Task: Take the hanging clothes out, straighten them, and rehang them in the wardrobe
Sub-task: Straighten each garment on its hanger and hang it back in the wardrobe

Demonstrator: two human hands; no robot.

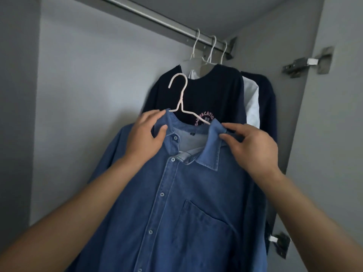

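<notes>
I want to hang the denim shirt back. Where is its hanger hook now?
In the head view, the hook is off the rail, mid-frame, in front of the dark T-shirt and just above the left hand at the denim shirt's collar.

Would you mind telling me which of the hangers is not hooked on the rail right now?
The pale pink hanger carrying the blue denim shirt: its hook hangs free below the rail, while the three white hangers are hooked over it.

Grey wardrobe walls [94,95] are lying in dim, soft light. A metal rail [157,18] is running overhead. Door hinges [306,63] are showing right.
</notes>
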